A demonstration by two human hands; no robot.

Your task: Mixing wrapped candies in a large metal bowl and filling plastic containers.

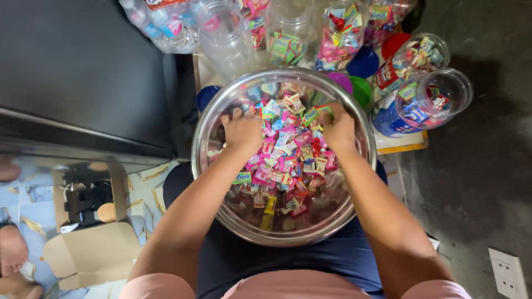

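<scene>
At the far left a flattened brown cardboard box [91,252] lies with its matte flaps spread; above it runs a dark, smooth slab [83,66] with a bright metal edge. Beyond that, clear plastic water bottles [160,22] stand in glossy shrink film; next to them rise tall transparent plastic jars [224,36], ribbed and rounded, some bare inside, some part-filled with sweets.

The left hand [242,130] rests palm down in a wide, round stainless-steel bowl [206,126], its polished wall mirror-bright; the fingers curl down into the heap of wrapped candies [288,158], closed loosely over a few of them, though whether they actually pinch any I cannot tell. The candies are small, pillow-shaped and crinkly, in pink, red, green, blue and yellow foil; they pile in the bowl's far half and centre, while the near curve shows bare metal with a few strays; the bowl itself sits on the person's lap, over dark blue fabric.

The right hand [338,132] lies on the same heap, well apart from the left; its fingers bend around a green-wrapped candy at the pile's far edge, gripping it.

Past the bowl's right rim sit round plastic lids [361,88] in green, purple and blue; further right two clear jars [438,97] lie tipped on their sides, mouths open, sweets inside; grey, rough concrete floor [482,182] follows, with a white wall socket [507,271] lying at the corner.
</scene>
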